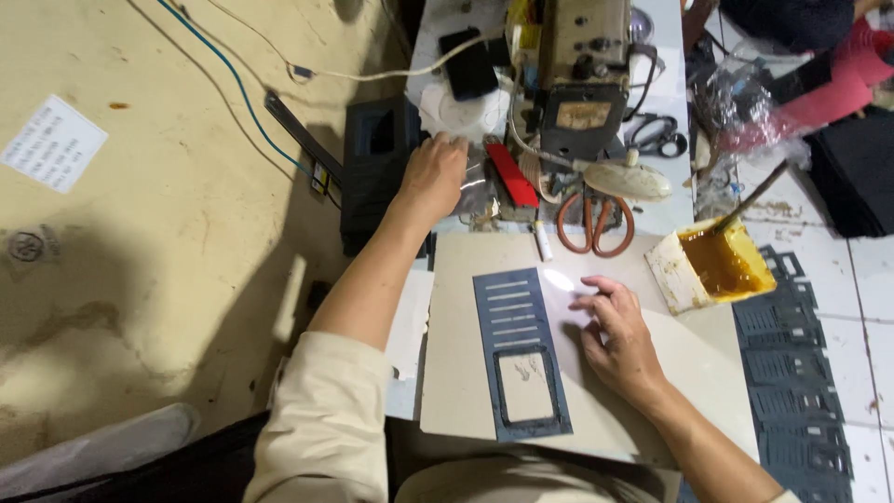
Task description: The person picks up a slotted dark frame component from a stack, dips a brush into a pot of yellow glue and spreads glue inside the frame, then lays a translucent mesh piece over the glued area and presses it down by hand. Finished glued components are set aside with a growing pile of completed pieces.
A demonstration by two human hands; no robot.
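Nearest you: a dark blue cut-out panel (520, 352) w/ slots and a window lies flat on a pale board (466, 373) on the counter. Your right hand (619, 335) rests just right of it, fingers loosely spread, flat on the board, pinching nothing. Farther off, your left hand (431, 177) reaches fwd, fingers curled down by a white round piece (461, 114); can't tell if it grips anything. Progress, judging by layout: one panel laid out and looks unglued; a row of similar panels (792, 373) lies right, beside the yellow glue tray (712, 267) w/ brush. Scissors (594, 222) and sewing machine (582, 74) crowd the far edge. Open room: board's left side; floor drops off left.
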